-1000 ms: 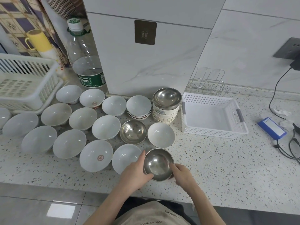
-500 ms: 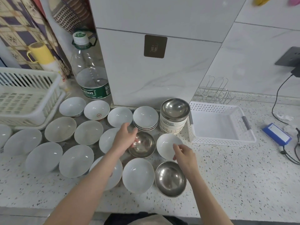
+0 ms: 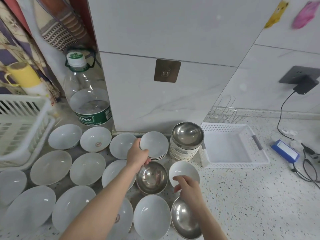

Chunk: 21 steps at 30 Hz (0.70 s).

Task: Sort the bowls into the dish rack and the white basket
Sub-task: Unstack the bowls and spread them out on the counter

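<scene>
Speckled surface [image 3: 242, 196] crowded with bowls | left hand [image 3: 137, 157] fingers curled on small white bowl stack [image 3: 155, 146] | right hand [image 3: 188, 188] fingers loosely apart over white bowl [image 3: 183, 170] | basket [image 3: 230, 164] empty, rack [image 3: 19, 122] far left | step: picking; next: lift cleanly.

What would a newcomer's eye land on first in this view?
First, the spread of white bowls covering the left and middle of the speckled counter, with steel bowls among them. Next, both hands over them: the left hand grips a small white bowl atop a short stack, and the right hand hovers by another white bowl. To the right lies the empty white basket.
</scene>
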Tool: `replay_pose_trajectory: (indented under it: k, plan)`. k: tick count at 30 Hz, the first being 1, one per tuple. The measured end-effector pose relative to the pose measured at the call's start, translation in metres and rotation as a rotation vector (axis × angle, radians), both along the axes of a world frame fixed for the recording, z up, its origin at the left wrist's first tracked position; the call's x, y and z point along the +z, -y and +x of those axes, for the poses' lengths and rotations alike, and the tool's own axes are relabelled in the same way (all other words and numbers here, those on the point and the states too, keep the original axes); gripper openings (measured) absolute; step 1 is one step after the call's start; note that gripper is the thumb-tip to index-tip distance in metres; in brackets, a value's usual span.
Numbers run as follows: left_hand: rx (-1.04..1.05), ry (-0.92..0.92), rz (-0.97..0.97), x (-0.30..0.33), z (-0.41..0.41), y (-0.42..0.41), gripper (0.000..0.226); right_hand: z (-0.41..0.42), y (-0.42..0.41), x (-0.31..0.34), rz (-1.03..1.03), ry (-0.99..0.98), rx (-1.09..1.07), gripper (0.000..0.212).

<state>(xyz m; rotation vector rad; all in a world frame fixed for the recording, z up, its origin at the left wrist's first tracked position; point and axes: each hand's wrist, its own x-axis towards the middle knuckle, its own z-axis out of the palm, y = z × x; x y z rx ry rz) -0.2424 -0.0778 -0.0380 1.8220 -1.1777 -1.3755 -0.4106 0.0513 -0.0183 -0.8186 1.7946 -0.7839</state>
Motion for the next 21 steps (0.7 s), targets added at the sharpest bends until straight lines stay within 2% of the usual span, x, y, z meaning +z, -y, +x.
replay_pose_trajectory:
  k: [8, 15, 21]
  plan:
    - [-0.156, 0.146, 0.003, 0.004, 0.005, 0.009, 0.042, 0.009, 0.003, 0.005, 0.053, 0.029, 0.021, 0.025]
    - [-0.056, -0.058, 0.045, 0.006, 0.008, 0.020, 0.058, 0.017, 0.009, 0.004, 0.063, 0.027, -0.016, 0.030]
    - [0.037, -0.279, 0.132, 0.011, 0.026, 0.015, 0.057, 0.021, 0.024, -0.001, 0.067, -0.008, -0.046, 0.027]
